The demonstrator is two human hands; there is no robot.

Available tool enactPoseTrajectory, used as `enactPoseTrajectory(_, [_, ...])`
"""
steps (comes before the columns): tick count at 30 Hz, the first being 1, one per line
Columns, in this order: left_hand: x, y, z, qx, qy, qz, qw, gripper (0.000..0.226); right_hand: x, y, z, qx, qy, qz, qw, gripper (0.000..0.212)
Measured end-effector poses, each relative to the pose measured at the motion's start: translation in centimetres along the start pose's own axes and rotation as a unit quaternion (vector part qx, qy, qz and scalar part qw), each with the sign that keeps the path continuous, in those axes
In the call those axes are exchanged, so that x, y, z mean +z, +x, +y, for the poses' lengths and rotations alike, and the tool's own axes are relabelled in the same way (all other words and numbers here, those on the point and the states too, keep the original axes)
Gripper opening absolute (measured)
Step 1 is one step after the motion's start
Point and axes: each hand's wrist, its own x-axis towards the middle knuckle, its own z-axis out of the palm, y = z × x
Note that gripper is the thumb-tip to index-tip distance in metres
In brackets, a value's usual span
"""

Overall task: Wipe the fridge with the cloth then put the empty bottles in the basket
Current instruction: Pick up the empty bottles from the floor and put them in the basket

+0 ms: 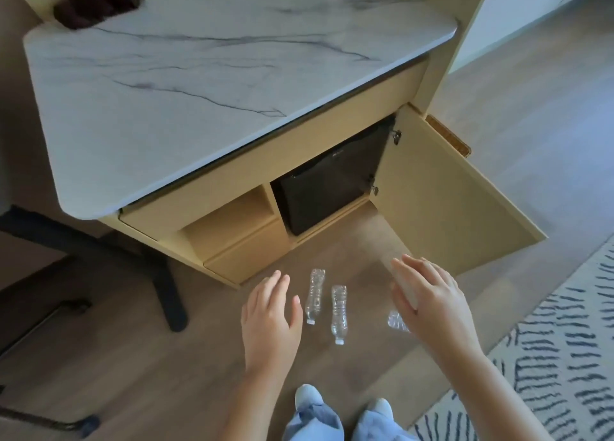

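On the wooden floor (139, 357) in front of the cabinet, seen from the head camera, three clear empty bottles lie on their sides. The left bottle (315, 296) and the middle bottle (339, 312) lie side by side, close but apart, with their white caps pointing toward the person. The third bottle (397, 321) lies further right and shows only partly from under the right hand (432, 303).

The right hand is spread flat with straight fingers and holds nothing; whether it touches the bottle below it cannot be told. The left hand (270, 311) hangs just left of the left bottle, fingers straight and together, thumb out, gripping nothing.

Behind the bottles, the cabinet door (445, 205) stands swung open to the right, and the small dark fridge (329, 188) sits inside the compartment with its own door closed. Above it stretches the marble-patterned desk (199, 92), and a dark brown cloth (96, 5) lies bunched at its far left corner. A patterned rug (564, 357) covers the floor at the right, and a black chair base (159, 268) stands at the left.
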Motion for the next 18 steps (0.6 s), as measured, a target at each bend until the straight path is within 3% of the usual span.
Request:
enactPoseTrajectory(8, [8.6,-2.3,-1.9,-0.032,-0.004,-0.022,0.999,0.041,7.6,-3.8,6.1,0.032,0.003,-0.037,0.999,0.040])
enactPoseTrajectory(18, [23.4,-5.7,-9.1,-0.091,-0.008,-0.049,0.995,0.041,23.1,-7.5,14.1,0.056,0.033,-0.093,0.993,0.040])
